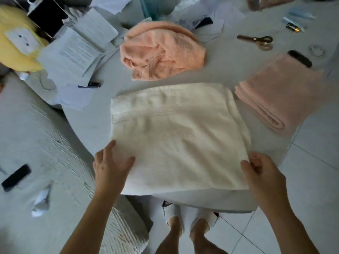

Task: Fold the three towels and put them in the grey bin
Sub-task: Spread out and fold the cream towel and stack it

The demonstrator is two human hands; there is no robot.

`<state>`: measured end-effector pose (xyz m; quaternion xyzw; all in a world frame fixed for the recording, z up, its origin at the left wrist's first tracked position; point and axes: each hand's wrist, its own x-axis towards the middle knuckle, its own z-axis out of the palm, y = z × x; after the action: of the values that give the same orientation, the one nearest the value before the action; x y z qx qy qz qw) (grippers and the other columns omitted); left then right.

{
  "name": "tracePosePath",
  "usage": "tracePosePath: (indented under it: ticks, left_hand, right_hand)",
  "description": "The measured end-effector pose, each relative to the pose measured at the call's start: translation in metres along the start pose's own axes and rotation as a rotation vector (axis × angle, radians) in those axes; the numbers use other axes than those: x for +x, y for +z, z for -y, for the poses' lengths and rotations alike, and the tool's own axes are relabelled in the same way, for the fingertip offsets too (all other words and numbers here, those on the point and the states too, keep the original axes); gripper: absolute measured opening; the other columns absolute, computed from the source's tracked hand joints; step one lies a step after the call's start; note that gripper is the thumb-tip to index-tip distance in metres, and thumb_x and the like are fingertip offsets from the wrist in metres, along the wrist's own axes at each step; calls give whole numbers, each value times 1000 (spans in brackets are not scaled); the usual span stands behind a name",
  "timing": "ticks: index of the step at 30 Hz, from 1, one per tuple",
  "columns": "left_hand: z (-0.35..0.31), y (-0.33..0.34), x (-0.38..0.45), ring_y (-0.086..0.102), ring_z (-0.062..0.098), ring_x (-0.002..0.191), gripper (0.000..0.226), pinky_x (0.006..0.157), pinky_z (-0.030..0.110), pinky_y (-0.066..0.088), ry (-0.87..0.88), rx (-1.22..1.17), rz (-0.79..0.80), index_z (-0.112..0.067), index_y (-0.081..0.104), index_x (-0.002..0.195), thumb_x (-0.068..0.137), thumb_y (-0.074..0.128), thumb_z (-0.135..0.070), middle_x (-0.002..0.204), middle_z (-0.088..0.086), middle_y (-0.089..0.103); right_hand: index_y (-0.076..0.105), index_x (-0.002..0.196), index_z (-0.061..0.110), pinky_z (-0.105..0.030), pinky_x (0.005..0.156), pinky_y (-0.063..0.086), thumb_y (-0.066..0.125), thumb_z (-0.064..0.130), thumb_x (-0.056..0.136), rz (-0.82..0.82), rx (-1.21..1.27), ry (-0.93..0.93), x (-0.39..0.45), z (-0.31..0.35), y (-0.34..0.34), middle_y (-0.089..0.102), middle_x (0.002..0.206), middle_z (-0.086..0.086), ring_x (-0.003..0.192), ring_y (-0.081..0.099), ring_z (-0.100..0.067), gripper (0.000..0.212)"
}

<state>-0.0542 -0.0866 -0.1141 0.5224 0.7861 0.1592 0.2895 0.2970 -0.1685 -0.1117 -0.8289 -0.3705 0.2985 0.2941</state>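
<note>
Left hand: your left hand (110, 162) lies on the near left corner of the white towel (178, 136), fingers straight and spread, thumb out onto the cloth. It presses but grips nothing.
Right hand: your right hand (260, 167) is at the near right corner, fingers curled in with the thumb toward the towel's edge. It looks to be pinching the hem, though the contact itself is partly hidden.
Why held so: one hand at each near corner likely pins the cloth flat and readies the next fold, either away from you or across.
White towel: it lies flat in the near middle of the tabletop (91, 125), already doubled, a stitched band running across its far part. Its near edge hangs just over the tabletop rim.
Pink towel: the pink towel (275, 96) is folded into a neat stack of layers to the right, apart from the white one. It looks finished.
Peach towel: the peach towel (163, 50) sits crumpled at the far side, not yet folded.
Count: three towels, one folded, one partly folded, one untouched; two hands, both on the white one.
Grey bin: you have no grey bin in view, so none is stowed that you can see.
Clutter: scissors (256, 41) lie far right; papers (77, 50) far left.
</note>
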Motion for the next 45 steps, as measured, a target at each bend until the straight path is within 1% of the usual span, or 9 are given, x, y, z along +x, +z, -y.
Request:
tracePosePath:
  ticks: [4, 8, 11, 25, 31, 35, 37, 42, 45]
  left_hand:
    - [22, -9, -22, 63, 29, 103, 76, 87, 50, 55, -152, -184, 46, -23, 40, 148, 83, 78, -38, 119, 7, 63]
    - [38, -18, -35, 70, 19, 86, 11, 72, 36, 57, -197, -457, -2, -28, 69, 97, 87, 75, -29, 85, -6, 74]
    - [47, -23, -35, 66, 5, 70, 3, 65, 22, 50, -78, -574, -80, -24, 72, 89, 87, 73, -22, 77, -7, 73]
    - [47, -14, -51, 67, 37, 98, 41, 93, 55, 51, -204, -417, 202, -10, 69, 102, 89, 62, -48, 102, 17, 72]
    - [11, -24, 10, 68, 33, 91, 54, 87, 47, 55, -181, -473, 228, -22, 67, 104, 75, 60, -67, 103, 10, 72]
    - [-7, -26, 55, 43, 26, 67, 62, 79, 35, 46, -329, -611, 466, -8, 65, 107, 76, 73, -61, 83, 12, 52]
    - [-9, -28, 71, 53, 32, 79, 57, 107, 44, 44, -366, -581, 581, -7, 65, 113, 82, 71, -55, 92, 15, 56]
    - [-25, -42, 107, 75, 27, 75, 42, 70, 39, 60, -375, -587, 740, -13, 71, 111, 92, 62, -49, 93, 10, 78]
    - [-32, -40, 126, 70, 24, 69, 39, 66, 34, 58, -368, -706, 767, -11, 72, 108, 88, 69, -44, 89, 10, 73]
  right_hand:
    - [57, 110, 36, -21, 64, 41, 63, 41, 89, 155, 5, -27, 19, 19, 10, 63, 95, 22, 87, 56, 4, 22]
    - [69, 93, 6, -27, 61, 40, 64, 25, 92, 155, 140, 25, 54, 46, 12, 65, 80, -3, 74, 57, -18, 20]
    - [69, 81, 7, -24, 57, 41, 65, 25, 86, 58, 236, -92, 59, 50, -12, 58, 72, -4, 64, 47, -8, 18]
    - [66, 79, 26, -29, 61, 44, 63, 32, 88, 154, 119, 76, 40, -9, -19, 67, 75, 13, 72, 63, -9, 11]
    - [67, 83, 3, -29, 64, 40, 61, 23, 88, 149, 180, 47, 76, 20, -7, 66, 75, -3, 68, 58, -19, 22]
    - [66, 61, 19, -28, 57, 34, 60, 14, 89, 124, 293, 54, 100, 43, 1, 54, 56, 8, 60, 46, -18, 28]
    - [69, 78, 6, -31, 61, 35, 60, 24, 87, 97, 254, 22, 107, 54, 3, 56, 67, -5, 67, 48, -20, 21]
    - [73, 95, 18, -47, 91, 54, 64, 48, 87, 151, 105, 140, 132, 76, 5, 73, 102, -10, 96, 67, -28, 32]
    - [53, 143, 17, -37, 116, 35, 59, 22, 98, 257, 178, -19, 147, 85, 13, 49, 150, 4, 136, 48, -15, 46]
